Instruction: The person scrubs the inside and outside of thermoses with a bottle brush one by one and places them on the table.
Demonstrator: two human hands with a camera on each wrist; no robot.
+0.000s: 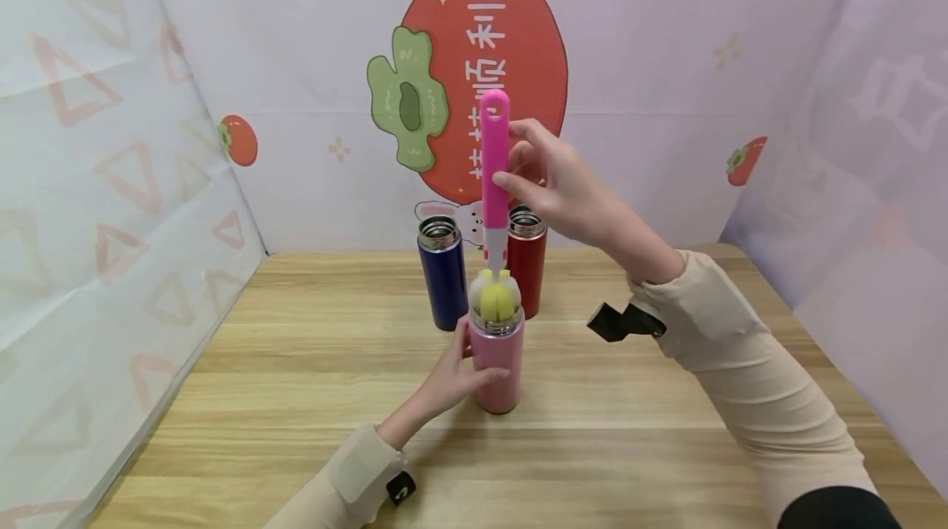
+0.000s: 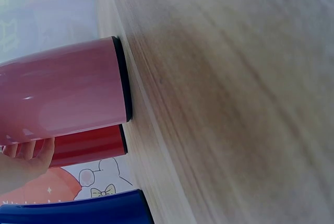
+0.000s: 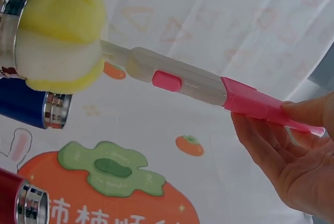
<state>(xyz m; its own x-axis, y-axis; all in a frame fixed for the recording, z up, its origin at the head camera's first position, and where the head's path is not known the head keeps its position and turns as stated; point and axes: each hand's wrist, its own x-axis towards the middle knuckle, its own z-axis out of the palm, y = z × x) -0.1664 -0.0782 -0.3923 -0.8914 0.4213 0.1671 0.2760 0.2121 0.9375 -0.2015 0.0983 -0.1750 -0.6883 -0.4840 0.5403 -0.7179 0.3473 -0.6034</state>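
Pale printed cloth [image 1: 644, 44] backs a wooden table [image 1: 607, 422]. Above the pink bottle [image 1: 505, 348], the right hand [image 1: 555, 183] pinches the brush [image 1: 494, 208] by its handle [image 3: 250, 101] between thumb and bent fingers, while the left hand [image 1: 448, 381] curls round the pink bottle's left side, thumb across the front, fingers partly hidden behind. The brush stands nearly upright over the pink bottle, its sponge [image 1: 496, 299] set in the mouth and bulging above the steel rim [image 1: 498, 328]; how deep the lower part reaches cannot be told. To work it well, I would keep the handle in line with the pink bottle, move it straight along that line with a slight twist so that the soft lobes fold evenly at the rim, and let the left hand hold firm, since so narrow a base could tip under a sideways push. The handle is bright pink with a hanging hole; next come a pale shaft [image 3: 201, 83] with a pink button [image 3: 167, 81], then yellow and white sponge. Farther out, an uncapped blue bottle [image 1: 443, 282] stands behind the pink bottle to the left, and an uncapped red bottle [image 1: 529, 270] behind it to the right.
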